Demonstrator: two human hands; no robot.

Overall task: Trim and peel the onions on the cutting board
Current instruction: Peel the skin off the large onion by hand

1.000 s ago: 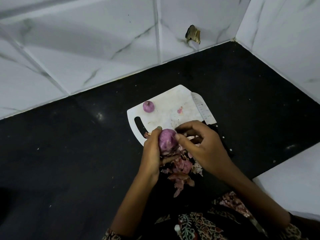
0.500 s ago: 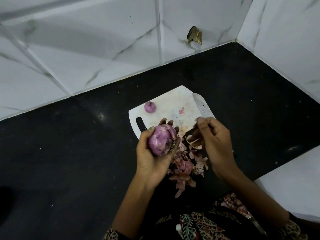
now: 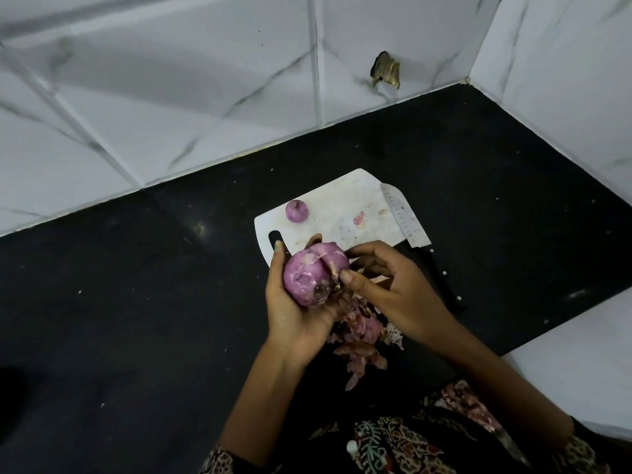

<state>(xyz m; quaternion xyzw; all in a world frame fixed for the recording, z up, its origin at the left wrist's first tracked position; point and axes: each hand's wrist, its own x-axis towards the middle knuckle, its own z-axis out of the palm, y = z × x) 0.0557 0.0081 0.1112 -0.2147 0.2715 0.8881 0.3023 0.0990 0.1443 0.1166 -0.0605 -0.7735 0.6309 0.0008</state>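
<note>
The right hand (image 3: 393, 289) has come back to the big onion (image 3: 313, 277). Half a second ago it was off to the side, by the knife. Now its thumb tip touches the onion's right side, at a loose bit of skin. The onion has also turned a little in the left hand (image 3: 294, 309), so its cut end faces up at us.

The left hand's fingers are curled round the big onion from below and behind, holding it up above the near edge of the cutting board (image 3: 342, 213). The right hand's fingers are bent and close together against the onion. I cannot tell if they pinch the skin or only touch it.

A small onion (image 3: 297, 211) sits on the far left part of the board, well apart from the hands. A small pink scrap (image 3: 358, 219) lies near the middle of the board. The knife (image 3: 405, 218) lies along the board's right edge, with its black handle pointing toward the person.

A pile of peels (image 3: 359, 340) lies on the black tabletop (image 3: 136, 319) just under the hands. The tabletop stretches wide and dark to the left. White tiled walls (image 3: 171, 97) stand at the back and on the right, meeting in a corner.
</note>
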